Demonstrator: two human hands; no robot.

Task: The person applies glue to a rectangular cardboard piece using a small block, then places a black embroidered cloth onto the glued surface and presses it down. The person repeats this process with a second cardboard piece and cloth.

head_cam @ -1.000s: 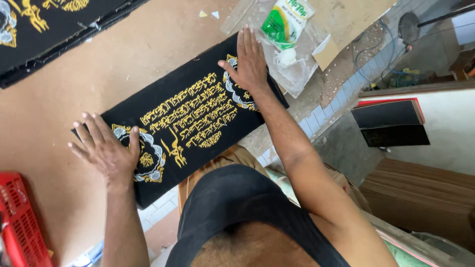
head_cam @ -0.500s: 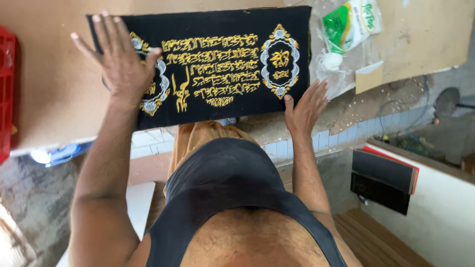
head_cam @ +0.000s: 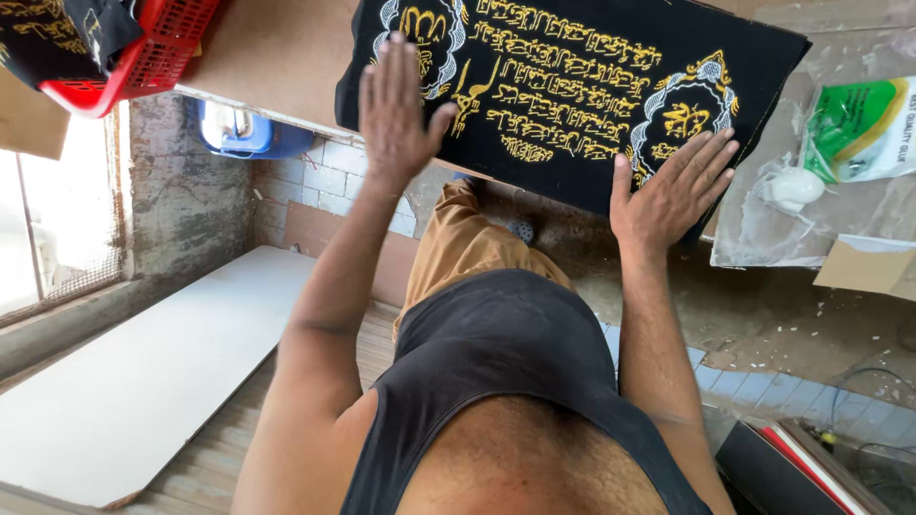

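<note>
A black cloth panel with gold embroidered script and two round medallions lies on a brown tabletop, its near edge hanging past the table's edge. My left hand rests flat, fingers spread, on the panel's left end by one medallion. On the right end, my right hand presses flat just below the other medallion. Neither hand grips anything.
A red plastic basket with another black embroidered cloth sits at the table's left. A green and white packet and clear plastic wrap lie to the right. Below are a white board, a blue container and a tiled floor.
The view has swung so the panel sits higher and tilted. Both hands stay flat on its ends; the red basket has come into view at upper left.
</note>
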